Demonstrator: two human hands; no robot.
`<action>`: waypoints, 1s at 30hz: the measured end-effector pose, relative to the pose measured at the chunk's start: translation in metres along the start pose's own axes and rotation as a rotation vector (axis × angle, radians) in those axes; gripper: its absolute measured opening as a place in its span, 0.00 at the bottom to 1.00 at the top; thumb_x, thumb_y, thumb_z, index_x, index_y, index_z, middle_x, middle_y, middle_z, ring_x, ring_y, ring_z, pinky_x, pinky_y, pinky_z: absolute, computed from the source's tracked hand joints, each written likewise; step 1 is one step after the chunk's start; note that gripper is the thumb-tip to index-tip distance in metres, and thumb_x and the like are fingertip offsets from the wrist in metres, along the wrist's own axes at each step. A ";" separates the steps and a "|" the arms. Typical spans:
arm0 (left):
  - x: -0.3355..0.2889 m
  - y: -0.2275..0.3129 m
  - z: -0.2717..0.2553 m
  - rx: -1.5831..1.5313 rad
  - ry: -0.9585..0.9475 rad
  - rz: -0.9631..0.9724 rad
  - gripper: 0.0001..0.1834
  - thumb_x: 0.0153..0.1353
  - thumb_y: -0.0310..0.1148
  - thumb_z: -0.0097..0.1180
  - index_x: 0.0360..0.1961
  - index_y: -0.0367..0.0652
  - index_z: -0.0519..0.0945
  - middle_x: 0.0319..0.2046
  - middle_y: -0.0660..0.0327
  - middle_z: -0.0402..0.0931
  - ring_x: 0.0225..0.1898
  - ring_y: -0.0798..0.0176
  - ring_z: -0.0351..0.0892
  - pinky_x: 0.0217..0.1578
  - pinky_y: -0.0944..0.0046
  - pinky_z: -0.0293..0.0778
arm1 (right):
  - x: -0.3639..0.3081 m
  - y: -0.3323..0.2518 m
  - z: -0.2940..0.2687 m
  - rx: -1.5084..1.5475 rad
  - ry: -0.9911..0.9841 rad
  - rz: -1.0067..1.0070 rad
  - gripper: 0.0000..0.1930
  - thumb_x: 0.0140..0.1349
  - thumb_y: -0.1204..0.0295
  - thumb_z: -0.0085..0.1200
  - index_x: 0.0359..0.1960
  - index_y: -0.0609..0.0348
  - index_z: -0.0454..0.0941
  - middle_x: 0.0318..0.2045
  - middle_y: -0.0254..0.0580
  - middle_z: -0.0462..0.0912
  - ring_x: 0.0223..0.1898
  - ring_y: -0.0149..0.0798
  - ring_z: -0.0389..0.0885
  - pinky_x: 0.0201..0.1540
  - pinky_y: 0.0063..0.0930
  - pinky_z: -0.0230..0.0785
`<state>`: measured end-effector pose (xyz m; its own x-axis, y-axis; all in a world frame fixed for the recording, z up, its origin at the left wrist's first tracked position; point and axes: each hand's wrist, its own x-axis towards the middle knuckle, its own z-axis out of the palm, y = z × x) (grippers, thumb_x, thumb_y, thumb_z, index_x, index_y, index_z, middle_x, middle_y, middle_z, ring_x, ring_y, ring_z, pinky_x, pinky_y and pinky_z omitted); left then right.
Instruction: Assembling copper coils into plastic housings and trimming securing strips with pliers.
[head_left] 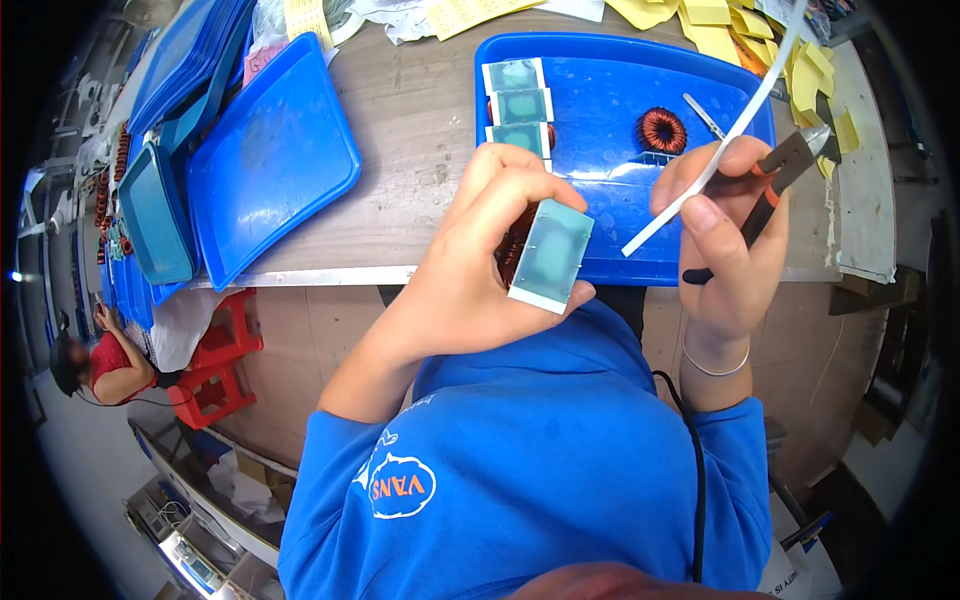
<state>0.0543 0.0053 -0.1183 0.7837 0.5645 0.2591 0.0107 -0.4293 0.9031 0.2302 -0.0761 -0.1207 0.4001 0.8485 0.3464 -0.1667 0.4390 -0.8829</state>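
My left hand is closed around a coil of dark copper wire fixed to a flat green plate with white ends. The plate faces up, and short pins poke through it. To its right, my right hand pinches a long white strip between thumb and fingertip. That same hand also keeps hold of pliers with orange and black handles, their metal jaws pointing up and right. Beyond both hands lies a blue tray. Along its left side sit several similar green plates.
A loose copper ring coil and a thin metal tool lie in the tray. Yellow papers crowd the far right. Other blue trays and a teal tray stand left, near red stools and another person.
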 end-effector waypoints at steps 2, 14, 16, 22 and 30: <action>-0.001 0.005 0.000 -0.078 0.013 -0.111 0.33 0.35 0.23 0.69 0.46 0.39 0.67 0.41 0.58 0.64 0.42 0.64 0.70 0.46 0.67 0.68 | 0.000 0.000 0.000 0.019 -0.030 0.034 0.15 0.51 0.82 0.51 0.41 0.61 0.65 0.29 0.42 0.74 0.29 0.27 0.71 0.33 0.18 0.64; -0.007 -0.005 0.004 -0.663 0.143 -0.226 0.35 0.59 0.27 0.50 0.64 0.40 0.47 0.48 0.59 0.64 0.43 0.69 0.67 0.45 0.69 0.66 | -0.003 0.003 0.003 -0.042 -0.007 0.138 0.15 0.51 0.82 0.52 0.41 0.62 0.66 0.30 0.41 0.75 0.34 0.28 0.75 0.35 0.17 0.65; -0.006 0.003 0.008 -0.770 0.168 -0.291 0.36 0.58 0.26 0.51 0.64 0.40 0.47 0.48 0.59 0.63 0.44 0.69 0.66 0.45 0.69 0.65 | -0.005 0.005 0.008 -0.019 0.009 0.157 0.15 0.51 0.82 0.52 0.41 0.63 0.66 0.31 0.41 0.75 0.34 0.28 0.76 0.36 0.17 0.65; -0.012 -0.001 0.010 -0.598 0.055 -0.189 0.40 0.42 0.19 0.54 0.60 0.41 0.53 0.44 0.60 0.57 0.47 0.68 0.63 0.47 0.69 0.63 | -0.007 0.005 0.011 0.014 -0.049 0.205 0.15 0.51 0.82 0.52 0.41 0.64 0.66 0.31 0.40 0.75 0.34 0.29 0.76 0.37 0.19 0.66; -0.011 -0.002 0.012 -0.536 0.079 -0.134 0.38 0.36 0.17 0.49 0.56 0.40 0.58 0.42 0.60 0.58 0.45 0.68 0.63 0.47 0.69 0.64 | -0.010 0.005 0.012 -0.041 -0.079 0.173 0.16 0.50 0.83 0.53 0.41 0.65 0.66 0.32 0.39 0.74 0.34 0.28 0.75 0.38 0.19 0.66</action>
<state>0.0532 -0.0091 -0.1268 0.7479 0.6496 0.1365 -0.2266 0.0567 0.9723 0.2144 -0.0792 -0.1244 0.2968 0.9314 0.2108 -0.1895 0.2738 -0.9430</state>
